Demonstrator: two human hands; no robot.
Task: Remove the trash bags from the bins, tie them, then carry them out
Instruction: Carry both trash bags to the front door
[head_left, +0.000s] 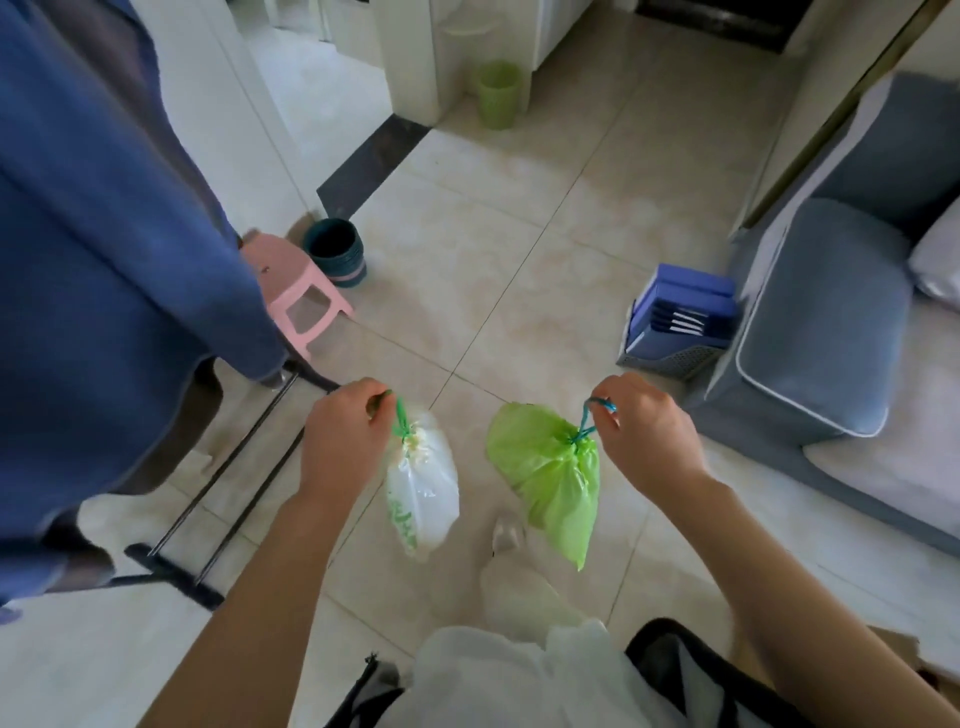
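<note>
My left hand (340, 434) is shut on the green drawstring of a white trash bag (423, 493), which hangs tied below it. My right hand (647, 431) grips the blue drawstring of a light green trash bag (550, 475), also tied and hanging above the tiled floor. A dark teal bin (336, 252) stands on the floor at the left beside a pink stool. A light green bin (497, 93) stands farther off by a white wall corner. Neither bin shows a bag in it.
Blue cloth (104, 234) hangs over a drying rack at the left, its metal legs on the floor. A pink stool (296, 291) sits by it. A grey sofa (831, 332) fills the right side, with a blue file holder (680, 322) at its end. Tiled floor (519, 234) stretches ahead.
</note>
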